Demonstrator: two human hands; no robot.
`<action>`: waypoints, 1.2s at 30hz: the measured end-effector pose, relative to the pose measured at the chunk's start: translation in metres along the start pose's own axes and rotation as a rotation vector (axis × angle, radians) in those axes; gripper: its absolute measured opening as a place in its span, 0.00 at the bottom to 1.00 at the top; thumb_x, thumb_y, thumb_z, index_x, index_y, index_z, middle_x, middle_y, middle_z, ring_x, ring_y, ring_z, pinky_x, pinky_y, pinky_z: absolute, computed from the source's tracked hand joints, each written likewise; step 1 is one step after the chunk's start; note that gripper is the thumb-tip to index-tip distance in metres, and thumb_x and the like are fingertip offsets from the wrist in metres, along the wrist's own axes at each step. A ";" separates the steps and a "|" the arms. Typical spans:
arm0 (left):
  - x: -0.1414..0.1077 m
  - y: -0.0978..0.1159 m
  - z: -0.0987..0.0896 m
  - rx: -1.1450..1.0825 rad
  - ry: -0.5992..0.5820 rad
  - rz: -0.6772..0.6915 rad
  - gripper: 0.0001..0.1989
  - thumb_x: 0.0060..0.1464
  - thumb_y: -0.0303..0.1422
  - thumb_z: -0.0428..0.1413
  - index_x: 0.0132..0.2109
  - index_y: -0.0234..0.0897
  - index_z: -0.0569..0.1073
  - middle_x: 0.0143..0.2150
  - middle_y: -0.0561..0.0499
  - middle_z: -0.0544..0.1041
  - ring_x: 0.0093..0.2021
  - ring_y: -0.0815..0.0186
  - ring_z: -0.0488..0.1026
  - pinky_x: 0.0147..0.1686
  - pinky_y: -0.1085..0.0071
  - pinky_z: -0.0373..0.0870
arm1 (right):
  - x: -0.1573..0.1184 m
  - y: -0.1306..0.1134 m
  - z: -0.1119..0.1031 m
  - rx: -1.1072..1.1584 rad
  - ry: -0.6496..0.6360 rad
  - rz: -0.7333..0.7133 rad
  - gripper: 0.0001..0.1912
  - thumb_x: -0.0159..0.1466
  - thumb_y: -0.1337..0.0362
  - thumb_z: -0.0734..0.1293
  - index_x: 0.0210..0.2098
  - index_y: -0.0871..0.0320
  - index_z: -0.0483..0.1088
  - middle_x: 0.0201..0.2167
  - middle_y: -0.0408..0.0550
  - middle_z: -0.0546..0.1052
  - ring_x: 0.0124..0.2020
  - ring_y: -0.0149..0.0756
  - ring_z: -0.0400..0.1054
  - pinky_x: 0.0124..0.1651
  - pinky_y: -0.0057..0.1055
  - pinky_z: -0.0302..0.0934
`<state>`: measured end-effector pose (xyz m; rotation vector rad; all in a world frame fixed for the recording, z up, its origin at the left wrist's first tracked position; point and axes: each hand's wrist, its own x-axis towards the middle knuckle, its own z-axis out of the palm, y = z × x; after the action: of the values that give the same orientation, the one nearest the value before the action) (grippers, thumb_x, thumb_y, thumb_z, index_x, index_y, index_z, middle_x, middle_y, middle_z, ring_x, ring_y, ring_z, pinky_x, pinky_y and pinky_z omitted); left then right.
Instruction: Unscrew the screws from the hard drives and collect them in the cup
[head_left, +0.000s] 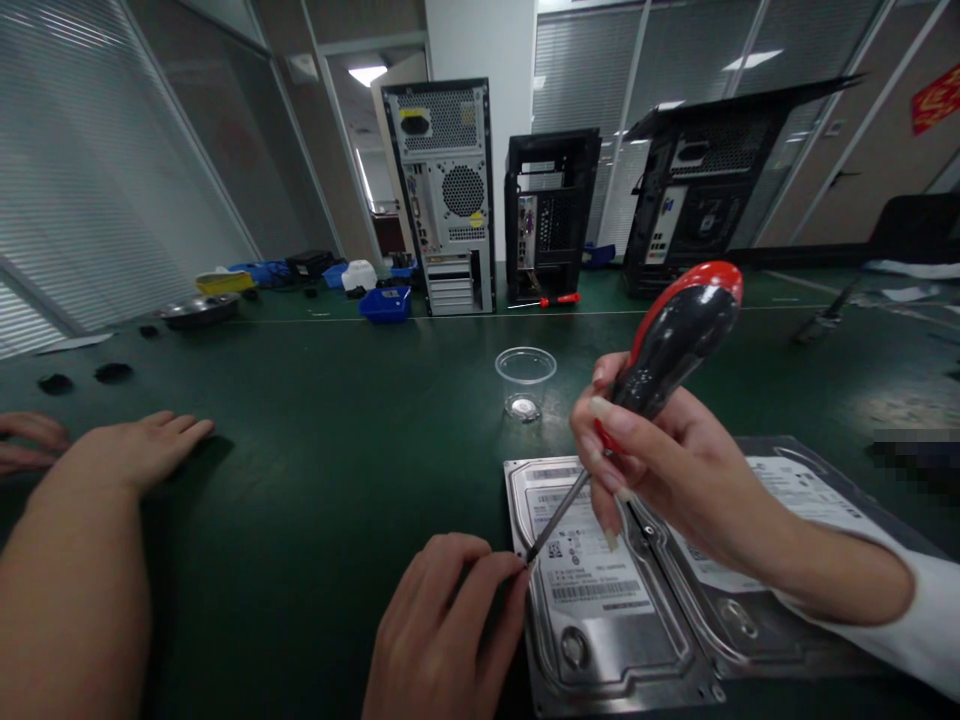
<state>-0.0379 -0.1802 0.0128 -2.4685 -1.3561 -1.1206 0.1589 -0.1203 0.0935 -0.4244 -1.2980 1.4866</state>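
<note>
My right hand [660,460] grips a red and black screwdriver [679,340], which leans with its shaft running down to the left. Its tip meets the left edge of a silver hard drive [600,590] that lies flat with its white label up. Right at that tip, the thumb and fingertips of my left hand [450,620] are pinched together; whatever they hold is too small or hidden to name. A second hard drive [795,490] lies against the first on the right, partly covered by my right hand and forearm.
A clear plastic cup [526,385] stands behind the drives. Another person's hand [150,445] rests on the green table at left. Computer cases [450,200] line the back, with a screwdriver [559,300], a blue bin [385,304] and a metal dish [199,311].
</note>
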 end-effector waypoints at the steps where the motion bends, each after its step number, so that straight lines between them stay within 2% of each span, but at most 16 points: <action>1: 0.000 0.000 0.000 -0.002 0.001 -0.002 0.06 0.66 0.30 0.48 0.44 0.41 0.70 0.39 0.53 0.68 0.37 0.73 0.70 0.37 0.78 0.72 | 0.000 0.000 0.000 -0.001 0.002 0.006 0.07 0.68 0.66 0.65 0.43 0.54 0.61 0.25 0.35 0.67 0.22 0.21 0.60 0.22 0.18 0.71; 8: 0.002 0.002 0.000 -0.013 0.018 0.007 0.08 0.67 0.31 0.47 0.46 0.41 0.71 0.38 0.53 0.69 0.37 0.74 0.70 0.36 0.79 0.72 | 0.001 0.002 0.000 -0.001 0.011 0.035 0.08 0.68 0.65 0.65 0.43 0.54 0.60 0.24 0.35 0.66 0.21 0.21 0.58 0.21 0.19 0.70; 15: 0.010 0.007 0.001 -0.009 0.061 -0.001 0.12 0.68 0.32 0.44 0.41 0.39 0.73 0.36 0.53 0.70 0.34 0.72 0.70 0.32 0.77 0.73 | 0.000 0.005 -0.001 -0.063 0.037 0.040 0.10 0.67 0.63 0.67 0.44 0.55 0.60 0.24 0.34 0.68 0.20 0.20 0.62 0.21 0.17 0.67; 21: 0.007 0.003 0.000 0.007 0.044 -0.006 0.12 0.67 0.31 0.45 0.41 0.40 0.73 0.36 0.53 0.69 0.33 0.72 0.70 0.32 0.77 0.74 | 0.001 0.006 0.001 -0.074 0.033 0.011 0.11 0.67 0.63 0.67 0.44 0.55 0.59 0.24 0.34 0.67 0.20 0.21 0.61 0.21 0.20 0.69; 26: 0.002 -0.001 0.002 0.003 -0.037 -0.018 0.08 0.66 0.29 0.49 0.45 0.41 0.72 0.38 0.53 0.69 0.36 0.73 0.70 0.36 0.78 0.74 | 0.000 0.007 0.002 -0.085 0.040 0.010 0.11 0.67 0.63 0.67 0.44 0.54 0.59 0.24 0.35 0.66 0.20 0.22 0.61 0.21 0.21 0.70; 33: -0.003 -0.005 0.000 0.020 -0.016 -0.010 0.09 0.66 0.30 0.48 0.47 0.42 0.73 0.39 0.53 0.69 0.37 0.74 0.70 0.37 0.80 0.74 | 0.001 0.008 0.001 -0.040 0.027 0.008 0.09 0.68 0.65 0.66 0.44 0.54 0.59 0.24 0.35 0.66 0.21 0.22 0.60 0.21 0.21 0.70; 36: -0.003 -0.006 -0.001 0.032 -0.041 0.017 0.11 0.67 0.29 0.46 0.49 0.41 0.73 0.39 0.52 0.69 0.36 0.74 0.70 0.37 0.81 0.74 | 0.001 0.008 0.000 -0.044 0.017 0.015 0.10 0.68 0.65 0.66 0.44 0.54 0.59 0.24 0.35 0.66 0.21 0.22 0.60 0.21 0.20 0.70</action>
<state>-0.0445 -0.1791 0.0103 -2.4890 -1.3503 -1.0412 0.1549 -0.1180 0.0867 -0.4756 -1.3185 1.4666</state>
